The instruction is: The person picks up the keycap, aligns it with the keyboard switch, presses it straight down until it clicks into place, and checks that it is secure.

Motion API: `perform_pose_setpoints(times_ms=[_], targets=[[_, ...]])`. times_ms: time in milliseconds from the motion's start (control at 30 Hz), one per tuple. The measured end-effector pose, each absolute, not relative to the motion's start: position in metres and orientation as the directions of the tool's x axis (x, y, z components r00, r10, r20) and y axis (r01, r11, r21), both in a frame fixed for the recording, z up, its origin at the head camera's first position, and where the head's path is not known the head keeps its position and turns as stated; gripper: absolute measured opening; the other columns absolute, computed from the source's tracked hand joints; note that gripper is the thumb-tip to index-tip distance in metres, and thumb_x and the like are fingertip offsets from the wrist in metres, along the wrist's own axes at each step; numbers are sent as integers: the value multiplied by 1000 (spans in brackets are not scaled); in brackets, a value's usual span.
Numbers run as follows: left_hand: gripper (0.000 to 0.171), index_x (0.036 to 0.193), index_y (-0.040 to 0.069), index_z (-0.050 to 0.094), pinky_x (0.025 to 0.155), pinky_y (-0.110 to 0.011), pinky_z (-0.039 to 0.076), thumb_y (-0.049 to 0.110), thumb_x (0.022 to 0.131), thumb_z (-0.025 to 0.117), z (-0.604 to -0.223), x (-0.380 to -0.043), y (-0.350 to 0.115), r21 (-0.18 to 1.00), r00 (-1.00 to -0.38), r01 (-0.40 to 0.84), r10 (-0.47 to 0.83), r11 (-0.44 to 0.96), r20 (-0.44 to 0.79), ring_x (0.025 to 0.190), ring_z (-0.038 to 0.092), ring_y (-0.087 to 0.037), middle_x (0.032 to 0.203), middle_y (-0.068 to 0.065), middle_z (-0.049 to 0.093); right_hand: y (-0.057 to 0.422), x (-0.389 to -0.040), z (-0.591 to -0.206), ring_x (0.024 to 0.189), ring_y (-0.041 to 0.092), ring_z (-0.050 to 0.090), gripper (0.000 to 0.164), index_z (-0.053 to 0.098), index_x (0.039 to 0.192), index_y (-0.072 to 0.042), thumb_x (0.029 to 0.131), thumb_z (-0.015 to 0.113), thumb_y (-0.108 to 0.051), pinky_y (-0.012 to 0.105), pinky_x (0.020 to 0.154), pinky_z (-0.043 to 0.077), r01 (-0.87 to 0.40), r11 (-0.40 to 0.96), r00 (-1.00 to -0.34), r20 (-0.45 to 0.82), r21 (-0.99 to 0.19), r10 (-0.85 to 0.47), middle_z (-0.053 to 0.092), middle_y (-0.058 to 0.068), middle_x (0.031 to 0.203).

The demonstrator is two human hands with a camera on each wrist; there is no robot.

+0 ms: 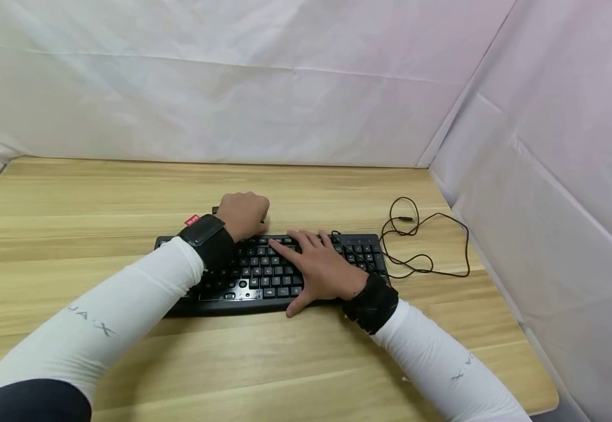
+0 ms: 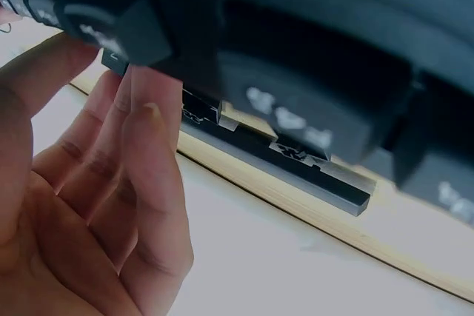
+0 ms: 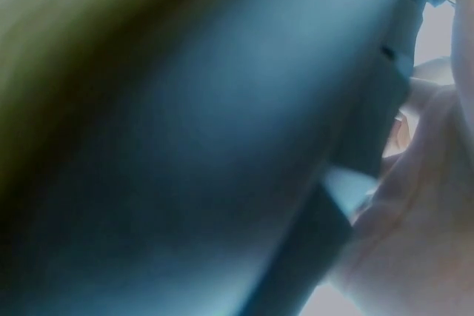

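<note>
A black keyboard [image 1: 267, 269] lies on the table, its lower left part showing a glossy bare patch among the keys. My left hand [image 1: 244, 214] is at its back edge, knuckles up in the head view. Seen from the left wrist, thumb and fingertips pinch a small black keycap [image 2: 114, 61] with a pale mark. Beyond the fingers, a narrow black strip [image 2: 281, 164] with keycaps along it lies behind the keyboard, mostly hidden by the hand from above. My right hand [image 1: 323, 268] rests spread on the keyboard's right half, thumb over the front edge.
A thin black cable [image 1: 423, 271] lies in loose loops right of the keyboard, with its plug [image 1: 405, 218] among them. The wooden table [image 1: 100, 199] meets a white cloth wall [image 1: 232, 111] at the back, and another cloth wall [image 1: 559, 176] borders its right side.
</note>
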State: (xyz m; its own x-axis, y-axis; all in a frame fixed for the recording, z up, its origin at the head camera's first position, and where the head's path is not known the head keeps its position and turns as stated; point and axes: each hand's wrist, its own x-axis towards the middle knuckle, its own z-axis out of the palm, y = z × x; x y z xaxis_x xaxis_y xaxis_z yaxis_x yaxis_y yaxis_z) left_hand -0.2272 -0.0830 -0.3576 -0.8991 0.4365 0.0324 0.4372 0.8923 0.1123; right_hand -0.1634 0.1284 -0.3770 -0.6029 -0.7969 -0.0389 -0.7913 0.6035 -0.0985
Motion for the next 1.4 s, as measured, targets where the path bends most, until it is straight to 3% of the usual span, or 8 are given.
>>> perform_pose_setpoints(times_ms=[433,767,933,1200,1400], targets=[[11,72,12,65,51,-40,49,12,83,67,-356,-225,-78,93,-882,470,463,878,87,56,54,-21,68,-6,65,132,-163,-376,132,33,23,128,19,151,-21,49,65,-82,66,100,23,-788,609,-608,-40,-96,-793,27,21,147],[7,88,10,72,56,-43,54,14,84,67,-353,-218,-89,127,-870,492,483,861,99,62,58,-20,83,-8,70,134,-163,-375,132,34,22,128,19,152,-21,49,66,-81,66,101,22,-783,613,-611,-51,-108,-790,26,21,148],[15,95,9,73,56,-43,54,16,83,69,-348,-207,-96,143,-853,521,507,841,125,68,61,-21,93,-11,70,136,-165,-377,132,33,22,129,18,152,-21,49,64,-83,66,101,22,-786,610,-608,-49,-99,-792,26,21,148],[26,105,9,68,49,-37,50,17,80,71,-345,-184,-107,179,-835,550,537,816,117,59,55,-14,92,-8,69,138,-166,-377,132,33,22,128,16,152,-22,49,63,-83,65,101,23,-786,611,-608,-57,-95,-792,25,20,148],[21,98,10,71,53,-36,53,18,79,73,-342,-161,-111,204,-820,573,554,794,148,64,58,-11,89,-5,71,140,-166,-375,132,33,22,128,17,152,-21,50,65,-82,66,101,22,-782,614,-611,-62,-107,-789,25,21,148]])
